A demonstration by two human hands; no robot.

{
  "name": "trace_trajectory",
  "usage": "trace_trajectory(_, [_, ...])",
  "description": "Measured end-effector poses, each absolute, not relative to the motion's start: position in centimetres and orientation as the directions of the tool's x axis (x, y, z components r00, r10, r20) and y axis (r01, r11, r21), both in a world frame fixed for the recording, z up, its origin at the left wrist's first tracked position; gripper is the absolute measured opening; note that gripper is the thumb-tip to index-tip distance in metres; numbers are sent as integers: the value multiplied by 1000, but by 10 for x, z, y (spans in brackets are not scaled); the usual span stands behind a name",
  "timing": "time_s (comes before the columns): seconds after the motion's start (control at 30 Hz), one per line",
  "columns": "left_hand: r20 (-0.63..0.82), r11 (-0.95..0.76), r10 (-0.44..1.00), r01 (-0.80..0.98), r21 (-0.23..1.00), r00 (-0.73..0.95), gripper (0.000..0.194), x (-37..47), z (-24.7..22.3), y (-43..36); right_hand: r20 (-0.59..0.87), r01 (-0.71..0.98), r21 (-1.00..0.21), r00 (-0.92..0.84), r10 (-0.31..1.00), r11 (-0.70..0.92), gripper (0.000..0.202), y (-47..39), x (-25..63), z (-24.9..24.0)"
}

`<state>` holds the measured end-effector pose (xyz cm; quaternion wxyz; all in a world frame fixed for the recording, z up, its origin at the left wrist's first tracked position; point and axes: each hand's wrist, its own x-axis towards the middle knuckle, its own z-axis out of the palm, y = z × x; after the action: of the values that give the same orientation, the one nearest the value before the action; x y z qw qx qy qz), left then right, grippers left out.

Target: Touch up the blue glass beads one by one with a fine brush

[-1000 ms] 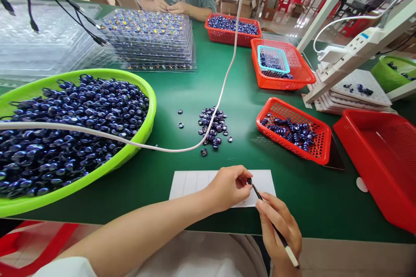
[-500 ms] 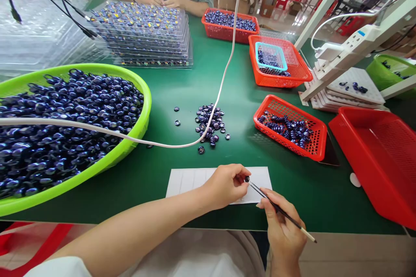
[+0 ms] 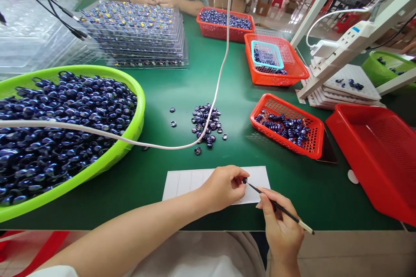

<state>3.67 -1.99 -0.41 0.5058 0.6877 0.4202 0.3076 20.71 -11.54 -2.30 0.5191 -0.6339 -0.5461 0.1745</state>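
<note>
My left hand (image 3: 224, 185) pinches a small dark piece (image 3: 245, 180) between thumb and fingertips, over a white sheet (image 3: 185, 181) with faint lines. In my right hand (image 3: 282, 218) is a thin pen-like tool (image 3: 286, 212), black along most of its length with a cream rear end. Its fine tip meets the small piece, or comes very close to it; I cannot tell which. Beyond the sheet lies a loose pile of glossy dark-blue parts (image 3: 208, 121), a few of them scattered apart.
At left, a large green basket (image 3: 140, 108) brims with dark-blue looped parts. A white cable (image 3: 162, 146) crosses the table. Red baskets (image 3: 320, 140) and a deep red bin (image 3: 357, 160) stand at right. Behind are stacked clear trays (image 3: 139, 47) and a person's hands (image 3: 167, 0).
The tool's tip has shifted slightly at the small piece. Both hands keep their grips, and the whole view has drifted a little to the left.
</note>
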Motion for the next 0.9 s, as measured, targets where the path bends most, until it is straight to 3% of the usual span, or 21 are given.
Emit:
trace_trajectory(0.23, [-63, -47, 897, 236, 971, 438, 28, 37, -2, -19, 299, 362, -921, 416, 859, 146, 11, -116, 206, -23])
trace_trajectory(0.4, [-102, -3, 891, 230, 973, 443, 29, 36, -2, -18, 264, 360, -928, 451, 853, 97, 15, -115, 205, -22])
trace_trajectory(0.9, [-99, -2, 885, 215, 977, 456, 25, 36, -4, -18, 314, 394, -906, 376, 872, 157, 15, -113, 205, -15])
